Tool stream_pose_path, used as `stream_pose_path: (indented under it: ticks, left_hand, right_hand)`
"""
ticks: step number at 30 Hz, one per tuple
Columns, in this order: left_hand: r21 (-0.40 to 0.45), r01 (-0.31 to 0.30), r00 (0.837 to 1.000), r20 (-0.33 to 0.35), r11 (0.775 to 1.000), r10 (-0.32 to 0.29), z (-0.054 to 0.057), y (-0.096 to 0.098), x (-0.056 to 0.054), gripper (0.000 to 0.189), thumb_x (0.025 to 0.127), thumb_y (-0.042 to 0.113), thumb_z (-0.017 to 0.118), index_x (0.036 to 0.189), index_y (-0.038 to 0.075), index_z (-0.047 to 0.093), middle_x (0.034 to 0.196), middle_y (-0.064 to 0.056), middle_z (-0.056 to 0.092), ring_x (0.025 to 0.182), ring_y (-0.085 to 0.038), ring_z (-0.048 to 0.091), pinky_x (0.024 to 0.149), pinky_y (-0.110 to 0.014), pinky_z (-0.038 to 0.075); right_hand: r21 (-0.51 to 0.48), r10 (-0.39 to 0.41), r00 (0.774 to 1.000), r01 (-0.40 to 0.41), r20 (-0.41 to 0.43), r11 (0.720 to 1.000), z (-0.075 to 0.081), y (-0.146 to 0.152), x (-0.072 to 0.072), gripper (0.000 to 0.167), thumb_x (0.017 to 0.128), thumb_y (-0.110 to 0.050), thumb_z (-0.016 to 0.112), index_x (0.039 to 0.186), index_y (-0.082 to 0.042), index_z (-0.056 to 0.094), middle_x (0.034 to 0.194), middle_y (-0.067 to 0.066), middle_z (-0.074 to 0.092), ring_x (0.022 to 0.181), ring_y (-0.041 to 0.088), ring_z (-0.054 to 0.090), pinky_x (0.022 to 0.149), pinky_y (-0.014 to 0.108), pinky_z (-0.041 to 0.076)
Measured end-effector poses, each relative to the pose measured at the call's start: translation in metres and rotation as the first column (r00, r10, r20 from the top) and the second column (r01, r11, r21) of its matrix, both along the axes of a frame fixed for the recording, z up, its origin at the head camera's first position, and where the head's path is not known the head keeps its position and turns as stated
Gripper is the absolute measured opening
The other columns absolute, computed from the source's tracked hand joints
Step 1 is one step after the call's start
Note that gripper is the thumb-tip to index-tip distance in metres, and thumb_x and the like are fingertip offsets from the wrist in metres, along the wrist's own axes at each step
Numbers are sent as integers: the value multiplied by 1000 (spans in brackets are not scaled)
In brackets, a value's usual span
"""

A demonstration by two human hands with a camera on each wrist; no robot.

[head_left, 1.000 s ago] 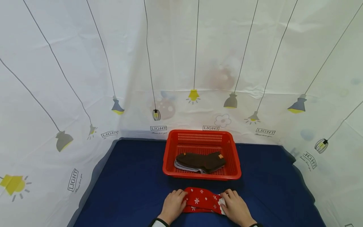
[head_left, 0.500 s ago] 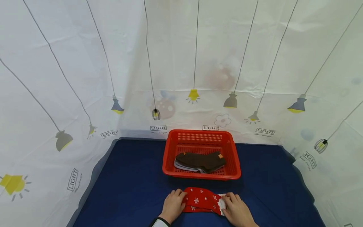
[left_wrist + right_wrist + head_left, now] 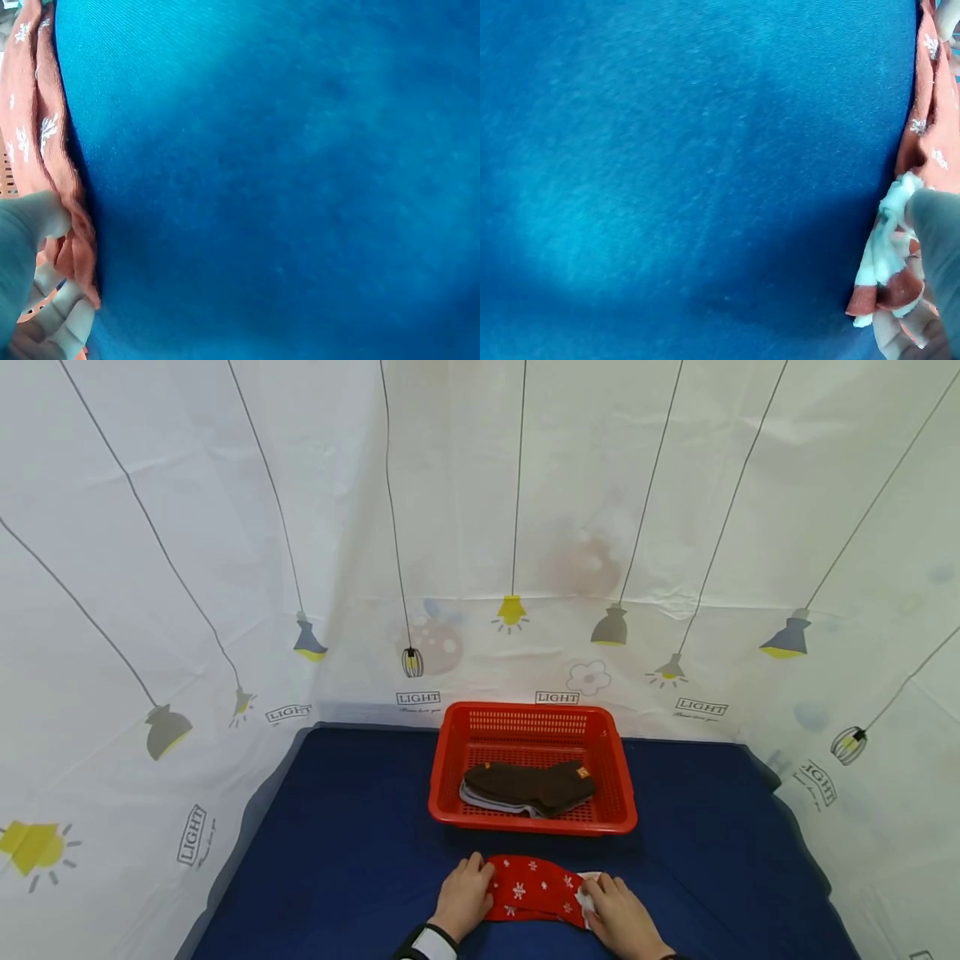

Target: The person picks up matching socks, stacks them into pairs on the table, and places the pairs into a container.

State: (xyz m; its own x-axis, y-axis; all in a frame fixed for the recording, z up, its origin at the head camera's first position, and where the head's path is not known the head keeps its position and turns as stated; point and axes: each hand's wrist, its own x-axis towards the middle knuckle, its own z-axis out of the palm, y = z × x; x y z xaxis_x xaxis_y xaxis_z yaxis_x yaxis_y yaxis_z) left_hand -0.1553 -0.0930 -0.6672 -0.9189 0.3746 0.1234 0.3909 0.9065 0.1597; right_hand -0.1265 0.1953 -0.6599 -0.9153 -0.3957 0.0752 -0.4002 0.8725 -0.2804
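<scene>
A pair of red socks (image 3: 534,887) with white snowflakes and a white cuff lies stretched sideways on the blue cloth. My left hand (image 3: 461,897) pinches the left end; in the left wrist view its thumb (image 3: 46,214) presses on top, with fingers under the fabric. At the other end my right hand (image 3: 627,917) pinches the white cuff (image 3: 885,232), thumb above and fingers below. The fingers partly hide both ends of the socks.
Behind the hands stands a red plastic basket (image 3: 534,827). Dark brown socks (image 3: 528,785) lie in it on top of light grey socks (image 3: 495,805). A white curtain (image 3: 465,527) printed with lamps surrounds the blue-covered surface (image 3: 352,827).
My right hand has shifted its fingers slightly along the white cuff. The left hand has moved a little at its end. The red socks and the basket stay in place.
</scene>
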Motion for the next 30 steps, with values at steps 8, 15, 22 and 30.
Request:
stream_pose_path:
  ticks: [8,15,22,30]
  left_hand:
    - [39,-15,1000,-6,999,16,1,5,-2,23,75,9,83,81,14,61,81,-2,57,66,-16,53,59,-28,47]
    - [68,-24,999,-23,997,26,-1,6,0,27,72,6,82,75,16,56,78,0,55,64,-15,53,58,-27,46]
    - [130,-60,997,63,990,52,5,4,3,26,74,3,79,76,15,55,79,1,52,65,-15,52,59,-28,45]
    - [174,-86,996,2,981,87,11,-5,9,28,71,2,78,75,15,54,78,1,52,66,-16,54,57,-29,44]
  right_hand:
    - [21,-3,999,2,43,1000,4,-4,-5,23,86,-10,78,105,-11,64,94,4,64,79,20,58,72,37,54]
    - [19,43,999,-44,9,999,6,-2,-6,20,85,-9,77,98,-13,62,89,2,62,76,20,59,69,35,53]
    - [-9,42,999,-42,-11,999,17,4,-11,22,86,-8,76,90,-16,56,80,-4,52,69,9,45,62,26,39]
    - [-23,32,998,-33,-45,999,29,0,-16,24,86,-8,77,88,-18,55,79,-6,49,71,7,41,65,24,36]
